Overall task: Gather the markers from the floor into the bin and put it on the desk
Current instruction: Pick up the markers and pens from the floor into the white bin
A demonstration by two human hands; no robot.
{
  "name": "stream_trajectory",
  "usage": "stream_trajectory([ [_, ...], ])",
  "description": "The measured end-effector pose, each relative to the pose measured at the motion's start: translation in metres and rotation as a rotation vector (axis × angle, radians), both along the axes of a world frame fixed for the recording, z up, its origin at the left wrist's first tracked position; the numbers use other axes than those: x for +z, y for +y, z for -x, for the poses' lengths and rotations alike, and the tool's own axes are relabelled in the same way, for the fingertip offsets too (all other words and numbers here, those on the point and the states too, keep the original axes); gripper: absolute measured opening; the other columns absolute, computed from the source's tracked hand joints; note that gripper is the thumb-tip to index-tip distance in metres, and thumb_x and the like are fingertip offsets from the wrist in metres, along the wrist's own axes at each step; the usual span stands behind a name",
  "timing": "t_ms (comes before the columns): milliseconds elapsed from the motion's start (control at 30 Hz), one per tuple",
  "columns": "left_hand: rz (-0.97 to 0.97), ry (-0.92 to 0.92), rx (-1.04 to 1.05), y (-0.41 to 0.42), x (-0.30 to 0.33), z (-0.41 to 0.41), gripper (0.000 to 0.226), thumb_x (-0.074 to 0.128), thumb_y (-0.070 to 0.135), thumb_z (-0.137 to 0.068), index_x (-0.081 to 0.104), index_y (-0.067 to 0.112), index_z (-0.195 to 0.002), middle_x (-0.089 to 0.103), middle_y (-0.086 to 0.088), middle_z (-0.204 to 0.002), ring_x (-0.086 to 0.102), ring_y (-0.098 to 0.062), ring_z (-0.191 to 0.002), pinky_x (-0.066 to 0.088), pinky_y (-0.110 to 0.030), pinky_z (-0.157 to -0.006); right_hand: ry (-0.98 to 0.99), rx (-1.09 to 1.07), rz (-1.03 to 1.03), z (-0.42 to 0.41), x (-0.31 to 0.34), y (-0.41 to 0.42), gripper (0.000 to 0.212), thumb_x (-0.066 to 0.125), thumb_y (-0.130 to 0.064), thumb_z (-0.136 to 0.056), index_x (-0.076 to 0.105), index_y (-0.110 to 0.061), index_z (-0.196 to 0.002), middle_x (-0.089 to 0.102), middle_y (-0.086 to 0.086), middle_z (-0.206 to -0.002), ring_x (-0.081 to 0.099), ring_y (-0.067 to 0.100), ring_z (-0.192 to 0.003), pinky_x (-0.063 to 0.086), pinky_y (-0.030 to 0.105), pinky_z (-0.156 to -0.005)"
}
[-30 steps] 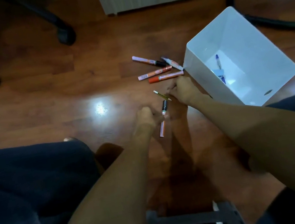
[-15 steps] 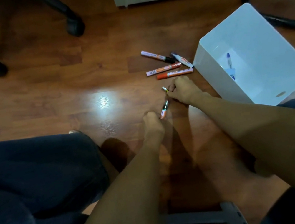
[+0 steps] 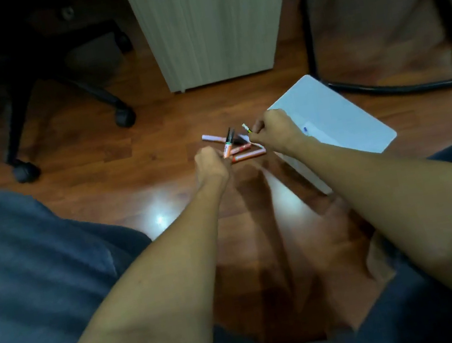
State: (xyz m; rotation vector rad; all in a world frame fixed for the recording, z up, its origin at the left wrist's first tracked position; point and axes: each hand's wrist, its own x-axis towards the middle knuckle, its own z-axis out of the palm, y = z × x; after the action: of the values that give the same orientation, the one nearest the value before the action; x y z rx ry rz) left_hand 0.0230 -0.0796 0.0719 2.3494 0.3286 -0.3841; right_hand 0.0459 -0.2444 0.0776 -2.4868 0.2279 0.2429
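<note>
My left hand [image 3: 211,165] is shut on an orange marker with a black cap [image 3: 228,142], held upright above the floor. In my right hand [image 3: 273,132] is a thin yellow-green pen [image 3: 247,128], its tip poking out to the left. Several markers lie on the wooden floor between and behind my hands, among them an orange one [image 3: 249,155] and a pale pink one [image 3: 211,137]. The white bin [image 3: 338,116] stands on the floor just right of my right hand, with a blue marker [image 3: 305,129] inside.
A light wooden cabinet [image 3: 211,21] stands behind the markers. An office chair base with castors [image 3: 124,117] is at the left. A black chair frame [image 3: 390,88] curves behind the bin. My dark-trousered knees [image 3: 31,264] flank the floor space.
Both hands have lifted off the floor, the left carrying the orange marker and the right the thin pen. The camera has tilted up, showing more of the cabinet and chairs.
</note>
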Motion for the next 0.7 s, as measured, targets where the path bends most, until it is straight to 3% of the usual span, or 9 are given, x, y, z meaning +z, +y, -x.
stream_trajectory([
  [67, 0.025, -0.049, -0.025, -0.017, 0.016, -0.013, 0.021, 0.076, 0.023, -0.083, 0.079, 0.006, -0.096, 0.076, -0.019, -0.097, 0.070, -0.031, -0.091, 0.052, -0.035, -0.078, -0.039, -0.030, 0.010, 0.003, 0.016, -0.021, 0.023, 0.065, -0.022, -0.074, 0.075, -0.003, -0.066, 0.069, 0.023, -0.068, 0.066, 0.034, -0.075, 0.055, 0.038, -0.069],
  [133, 0.066, -0.055, -0.044, -0.039, 0.029, -0.023, 0.017, 0.077, 0.020, -0.082, 0.078, 0.006, -0.090, 0.074, -0.015, -0.084, 0.065, -0.024, -0.068, 0.050, -0.026, -0.061, -0.049, -0.091, 0.015, 0.009, 0.029, -0.048, 0.022, 0.063, -0.019, -0.073, 0.072, -0.001, -0.064, 0.069, 0.024, -0.068, 0.067, 0.033, -0.075, 0.057, 0.041, -0.071],
  [200, 0.096, -0.041, -0.082, -0.062, 0.038, -0.031, 0.011, 0.077, 0.016, -0.082, 0.077, 0.006, -0.086, 0.070, -0.010, -0.079, 0.060, -0.020, -0.058, 0.048, -0.024, -0.054, -0.041, -0.157, 0.022, 0.018, 0.038, -0.075, 0.021, 0.064, -0.017, -0.073, 0.072, 0.001, -0.067, 0.071, 0.024, -0.071, 0.068, 0.034, -0.076, 0.058, 0.042, -0.073],
  [300, 0.134, -0.042, -0.148, -0.097, 0.041, -0.039, 0.013, 0.079, 0.016, -0.080, 0.075, 0.004, -0.084, 0.074, -0.014, -0.086, 0.063, -0.023, -0.065, 0.059, -0.033, -0.064, -0.012, -0.268, 0.014, 0.032, 0.040, -0.111, 0.021, 0.064, -0.013, -0.076, 0.073, 0.006, -0.073, 0.072, 0.028, -0.077, 0.070, 0.037, -0.076, 0.059, 0.044, -0.073],
  [433, 0.139, -0.002, -0.235, -0.139, 0.039, -0.041, 0.018, 0.079, 0.018, -0.082, 0.075, 0.003, -0.091, 0.065, -0.006, -0.087, 0.057, -0.016, -0.064, 0.043, -0.016, -0.036, 0.039, -0.389, -0.011, 0.049, 0.024, -0.142, 0.022, 0.065, -0.015, -0.079, 0.076, 0.003, -0.074, 0.075, 0.021, -0.076, 0.072, 0.030, -0.076, 0.059, 0.036, -0.070],
  [467, 0.136, 0.014, -0.261, -0.148, 0.037, -0.040, 0.018, 0.079, 0.019, -0.082, 0.075, 0.004, -0.091, 0.066, -0.006, -0.089, 0.057, -0.016, -0.067, 0.042, -0.014, -0.037, 0.061, -0.414, -0.017, 0.052, 0.018, -0.148, 0.022, 0.066, -0.016, -0.081, 0.077, 0.002, -0.077, 0.076, 0.019, -0.080, 0.071, 0.028, -0.078, 0.057, 0.034, -0.069],
  [533, 0.125, 0.034, -0.293, -0.162, 0.029, -0.035, 0.020, 0.079, 0.022, -0.082, 0.075, 0.004, -0.089, 0.072, -0.010, -0.093, 0.063, -0.022, -0.078, 0.047, -0.021, -0.056, 0.105, -0.455, -0.025, 0.057, 0.007, -0.155, 0.024, 0.069, -0.020, -0.083, 0.077, 0.002, -0.089, 0.075, 0.018, -0.091, 0.070, 0.028, -0.087, 0.055, 0.033, -0.070],
  [633, 0.118, 0.053, -0.309, -0.169, 0.019, -0.028, 0.023, 0.078, 0.023, -0.082, 0.075, 0.001, -0.086, 0.075, -0.015, -0.097, 0.065, -0.024, -0.086, 0.046, -0.028, -0.073, 0.162, -0.493, -0.029, 0.062, -0.002, -0.163, 0.039, 0.073, -0.030, -0.085, 0.073, 0.001, -0.108, 0.073, 0.022, -0.105, 0.072, 0.031, -0.096, 0.059, 0.039, -0.083],
  [700, 0.117, 0.049, -0.310, -0.165, 0.016, -0.029, 0.022, 0.077, 0.021, -0.084, 0.075, 0.000, -0.088, 0.075, -0.014, -0.100, 0.067, -0.023, -0.093, 0.048, -0.029, -0.079, 0.180, -0.500, -0.019, 0.062, -0.001, -0.165, 0.041, 0.072, -0.034, -0.086, 0.072, -0.001, -0.110, 0.073, 0.020, -0.106, 0.072, 0.028, -0.095, 0.059, 0.034, -0.074],
])
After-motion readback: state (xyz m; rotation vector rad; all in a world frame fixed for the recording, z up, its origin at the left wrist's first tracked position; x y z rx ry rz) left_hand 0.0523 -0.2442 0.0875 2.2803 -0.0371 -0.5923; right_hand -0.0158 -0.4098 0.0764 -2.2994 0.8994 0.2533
